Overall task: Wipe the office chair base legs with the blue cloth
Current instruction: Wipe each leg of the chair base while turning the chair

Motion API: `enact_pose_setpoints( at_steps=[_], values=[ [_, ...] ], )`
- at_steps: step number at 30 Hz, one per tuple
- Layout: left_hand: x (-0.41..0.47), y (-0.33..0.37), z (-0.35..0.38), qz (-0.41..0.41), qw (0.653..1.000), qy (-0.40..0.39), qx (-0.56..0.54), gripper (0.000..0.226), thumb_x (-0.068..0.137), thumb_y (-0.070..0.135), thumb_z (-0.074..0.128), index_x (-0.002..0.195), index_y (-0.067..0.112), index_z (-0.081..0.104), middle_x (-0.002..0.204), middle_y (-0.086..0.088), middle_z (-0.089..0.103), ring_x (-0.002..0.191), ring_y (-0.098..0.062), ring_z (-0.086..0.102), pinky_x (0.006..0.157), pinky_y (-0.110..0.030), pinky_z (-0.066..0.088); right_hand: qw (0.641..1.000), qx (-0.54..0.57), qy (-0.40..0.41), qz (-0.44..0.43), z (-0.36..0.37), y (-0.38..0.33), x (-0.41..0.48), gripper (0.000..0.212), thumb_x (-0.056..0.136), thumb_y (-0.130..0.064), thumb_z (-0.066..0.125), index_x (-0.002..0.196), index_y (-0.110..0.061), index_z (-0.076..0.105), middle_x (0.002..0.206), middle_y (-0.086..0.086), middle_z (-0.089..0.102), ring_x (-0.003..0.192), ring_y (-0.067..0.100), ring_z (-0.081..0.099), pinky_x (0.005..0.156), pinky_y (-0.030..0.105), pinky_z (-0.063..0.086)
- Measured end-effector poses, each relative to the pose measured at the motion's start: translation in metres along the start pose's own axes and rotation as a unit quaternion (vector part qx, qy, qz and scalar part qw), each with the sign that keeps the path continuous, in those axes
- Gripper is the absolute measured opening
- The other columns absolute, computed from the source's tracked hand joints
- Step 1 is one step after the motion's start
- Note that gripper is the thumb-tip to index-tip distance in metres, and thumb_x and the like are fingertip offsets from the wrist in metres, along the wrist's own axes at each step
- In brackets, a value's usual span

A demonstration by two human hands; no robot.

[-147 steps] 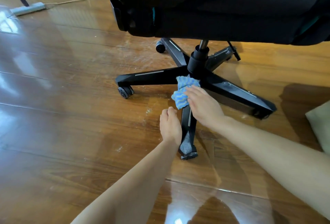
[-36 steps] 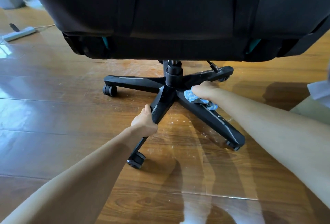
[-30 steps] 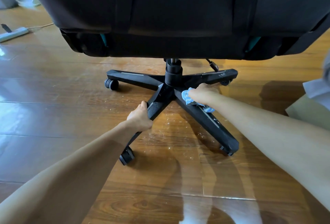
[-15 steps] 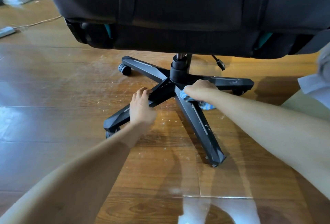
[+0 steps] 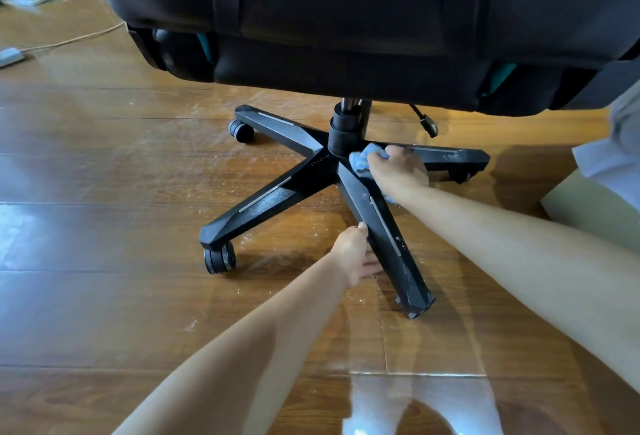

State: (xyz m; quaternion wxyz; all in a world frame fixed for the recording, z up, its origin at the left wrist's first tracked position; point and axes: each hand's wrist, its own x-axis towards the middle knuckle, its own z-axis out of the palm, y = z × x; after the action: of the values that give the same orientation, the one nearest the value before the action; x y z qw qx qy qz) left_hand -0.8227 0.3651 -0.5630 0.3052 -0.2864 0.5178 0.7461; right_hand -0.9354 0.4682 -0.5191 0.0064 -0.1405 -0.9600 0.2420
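A black office chair fills the top of the view, its five-legged black base spread on the wooden floor. My right hand presses the blue cloth onto the base next to the centre column, where the near leg joins the hub. My left hand grips the left side of that near leg about halfway along. The cloth is mostly covered by my right hand.
Castors sit under the leg tips. A white power strip with its cord lies at the far left. A pale cushion and white fabric are at the right edge. Dust flecks dot the floor around the base.
The base has turned clockwise, swinging the legs round. My left hand left the left leg and took hold of the near leg. My right hand stayed by the hub with the cloth.
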Motion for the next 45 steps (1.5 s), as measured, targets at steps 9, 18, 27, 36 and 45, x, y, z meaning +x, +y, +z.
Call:
enact_pose_setpoints(
  at_steps=[9, 18, 27, 36, 45],
  values=[
    [-0.002, -0.007, -0.003, -0.003, 0.999, -0.015, -0.031, 0.064, 0.111, 0.043, 0.051, 0.16, 0.003, 0.04, 0.163, -0.022, 0.046, 0.144, -0.037, 0.053, 0.111, -0.047, 0.054, 0.957, -0.095, 0.005, -0.273, 0.007, 0.024, -0.018, 0.018, 0.104, -0.016, 0.047, 0.106, -0.01, 0.064, 0.123, 0.001, 0.052, 0.102, 0.024, 0.057, 0.078, 0.037, 0.048],
    [-0.003, -0.018, 0.0, 0.017, 0.996, 0.005, -0.089, 0.045, 0.114, 0.04, 0.044, 0.15, 0.015, 0.056, 0.135, -0.01, 0.07, 0.115, -0.024, 0.072, 0.079, -0.033, 0.064, 0.936, -0.111, 0.007, -0.334, 0.016, 0.057, -0.075, 0.04, 0.106, -0.029, 0.049, 0.138, -0.01, 0.064, 0.148, 0.002, 0.054, 0.134, 0.022, 0.048, 0.102, 0.036, 0.05],
    [-0.001, -0.023, -0.008, 0.017, 0.997, -0.004, -0.079, 0.037, 0.11, 0.018, 0.056, 0.142, 0.002, 0.059, 0.138, -0.016, 0.068, 0.13, -0.031, 0.066, 0.111, -0.045, 0.054, 0.979, -0.088, 0.005, -0.185, 0.019, -0.011, -0.025, 0.03, 0.107, -0.033, 0.051, 0.122, -0.016, 0.07, 0.129, 0.0, 0.064, 0.11, 0.028, 0.064, 0.084, 0.036, 0.051],
    [-0.002, -0.02, -0.008, 0.083, 0.996, 0.003, -0.014, 0.033, 0.106, 0.012, 0.054, 0.137, 0.02, 0.063, 0.125, -0.003, 0.075, 0.116, -0.018, 0.071, 0.101, -0.037, 0.06, 0.956, -0.116, -0.012, -0.269, 0.017, 0.068, -0.076, 0.051, 0.109, -0.045, 0.039, 0.155, -0.023, 0.047, 0.162, -0.003, 0.043, 0.141, 0.021, 0.051, 0.103, 0.038, 0.049],
    [-0.003, -0.029, -0.012, 0.084, 0.996, -0.007, -0.022, 0.046, 0.104, 0.006, 0.058, 0.149, 0.014, 0.052, 0.129, -0.01, 0.074, 0.12, -0.024, 0.071, 0.109, -0.042, 0.056, 0.978, -0.097, -0.026, -0.185, 0.02, 0.005, -0.037, 0.039, 0.113, -0.03, 0.03, 0.149, -0.025, 0.045, 0.151, 0.006, 0.054, 0.119, 0.03, 0.062, 0.09, 0.04, 0.054]
  ],
)
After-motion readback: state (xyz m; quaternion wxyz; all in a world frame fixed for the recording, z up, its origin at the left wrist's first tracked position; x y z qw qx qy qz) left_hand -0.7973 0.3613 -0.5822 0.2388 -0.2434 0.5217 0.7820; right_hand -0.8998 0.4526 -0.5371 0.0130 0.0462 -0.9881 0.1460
